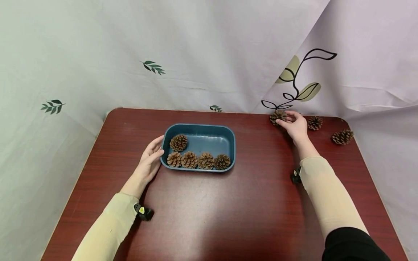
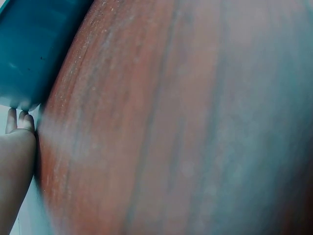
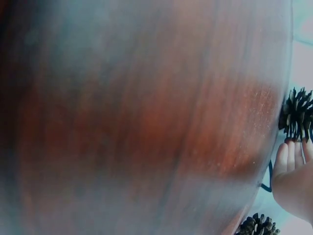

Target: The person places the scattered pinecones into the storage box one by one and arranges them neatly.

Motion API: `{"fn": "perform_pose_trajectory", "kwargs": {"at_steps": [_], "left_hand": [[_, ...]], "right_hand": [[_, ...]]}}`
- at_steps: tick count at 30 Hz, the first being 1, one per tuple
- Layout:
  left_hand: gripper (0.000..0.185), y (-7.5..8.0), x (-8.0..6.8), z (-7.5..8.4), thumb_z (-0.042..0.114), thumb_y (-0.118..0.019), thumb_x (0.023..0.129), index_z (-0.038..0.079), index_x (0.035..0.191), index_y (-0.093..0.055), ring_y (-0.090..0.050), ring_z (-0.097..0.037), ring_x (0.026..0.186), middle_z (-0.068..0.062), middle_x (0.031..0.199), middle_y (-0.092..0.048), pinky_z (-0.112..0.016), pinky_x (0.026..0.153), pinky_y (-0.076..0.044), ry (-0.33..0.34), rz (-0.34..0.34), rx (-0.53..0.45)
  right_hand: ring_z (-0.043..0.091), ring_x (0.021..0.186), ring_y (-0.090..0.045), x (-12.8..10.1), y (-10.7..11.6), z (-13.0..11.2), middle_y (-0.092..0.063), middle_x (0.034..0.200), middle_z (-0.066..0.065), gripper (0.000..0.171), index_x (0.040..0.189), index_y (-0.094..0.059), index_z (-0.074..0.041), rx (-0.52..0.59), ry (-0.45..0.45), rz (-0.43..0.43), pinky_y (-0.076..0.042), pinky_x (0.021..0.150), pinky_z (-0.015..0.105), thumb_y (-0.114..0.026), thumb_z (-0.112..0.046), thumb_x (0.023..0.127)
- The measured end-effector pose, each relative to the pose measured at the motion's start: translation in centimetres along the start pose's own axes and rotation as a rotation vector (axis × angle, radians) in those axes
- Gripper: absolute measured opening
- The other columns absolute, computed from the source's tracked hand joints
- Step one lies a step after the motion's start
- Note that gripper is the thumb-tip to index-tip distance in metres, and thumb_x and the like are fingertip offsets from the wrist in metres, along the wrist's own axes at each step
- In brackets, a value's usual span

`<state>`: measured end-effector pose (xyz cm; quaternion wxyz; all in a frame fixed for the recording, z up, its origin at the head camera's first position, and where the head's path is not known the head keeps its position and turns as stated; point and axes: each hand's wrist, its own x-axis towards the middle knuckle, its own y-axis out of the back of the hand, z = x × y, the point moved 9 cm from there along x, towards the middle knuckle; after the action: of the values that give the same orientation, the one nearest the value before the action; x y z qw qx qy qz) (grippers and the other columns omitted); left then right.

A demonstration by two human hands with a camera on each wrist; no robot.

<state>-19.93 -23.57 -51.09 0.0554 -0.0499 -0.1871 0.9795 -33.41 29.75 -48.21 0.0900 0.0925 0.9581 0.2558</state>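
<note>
The right hand (image 1: 295, 127) reaches to the far edge of the desk (image 1: 261, 203), its fingers curled round a pine cone (image 1: 277, 116) that sits at about ten o'clock from the palm, right where the desk meets the hanging cloth (image 1: 209, 54). In the right wrist view the fingers (image 3: 288, 156) lie close together against the cone (image 3: 296, 115). A second loose pine cone (image 1: 315, 123) lies just beside the hand at three o'clock, and a third (image 1: 342, 137) sits farther on toward four o'clock, near the desk's right edge.

The left hand (image 1: 150, 161) rests on the desk with its fingers fairly straight, the fingertips touching the left end of a blue-green tray (image 1: 228, 135); it grips nothing. The left wrist view shows the fingertips (image 2: 19, 122) against the tray's corner (image 2: 34, 49). The tray lies at two o'clock from this hand, near the middle of the desk. Inside it, four pine cones (image 1: 197, 160) stand in a row along the near wall, and a fifth cone (image 1: 178, 142) sits behind them at the left end.

Both forearms wear cream sleeves (image 1: 326, 192), each with a small black device (image 1: 143, 212) at the wrist.
</note>
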Motion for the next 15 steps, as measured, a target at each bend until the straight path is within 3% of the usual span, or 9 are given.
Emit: {"fn": "perform_pose_trajectory", "kwargs": {"at_steps": [4, 11, 15], "left_hand": [[0.052, -0.09, 0.02, 0.08, -0.004, -0.046, 0.108, 0.015, 0.156, -0.044, -0.056, -0.004, 0.132, 0.012, 0.145, -0.059, -0.020, 0.101, -0.050, -0.004, -0.004, -0.005], [0.050, -0.10, -0.02, 0.14, -0.003, -0.045, 0.108, 0.017, 0.154, -0.046, -0.056, -0.004, 0.131, 0.012, 0.145, -0.059, -0.020, 0.101, -0.050, -0.001, 0.002, -0.002], [0.051, -0.11, -0.04, 0.09, -0.002, -0.046, 0.108, 0.015, 0.157, -0.043, -0.055, -0.004, 0.132, 0.012, 0.146, -0.058, -0.020, 0.101, -0.050, 0.005, 0.003, 0.007]], "right_hand": [[-0.001, 0.106, -0.056, -0.03, 0.13, -0.02, -0.059, 0.124, -0.002, 0.064, 0.153, -0.055, -0.003, 0.017, 0.018, 0.001, -0.050, 0.095, 0.015, -0.078, -0.022, 0.097], [0.006, 0.114, -0.059, -0.46, -0.01, -0.29, -0.058, 0.130, 0.002, 0.064, 0.154, -0.054, -0.004, 0.032, 0.034, -0.020, -0.049, 0.092, 0.012, -0.077, -0.025, 0.098], [0.000, 0.108, -0.058, -0.85, -0.18, -0.59, -0.057, 0.126, -0.004, 0.064, 0.153, -0.054, -0.003, 0.062, 0.046, -0.030, -0.047, 0.088, 0.009, -0.076, -0.026, 0.098]]}}
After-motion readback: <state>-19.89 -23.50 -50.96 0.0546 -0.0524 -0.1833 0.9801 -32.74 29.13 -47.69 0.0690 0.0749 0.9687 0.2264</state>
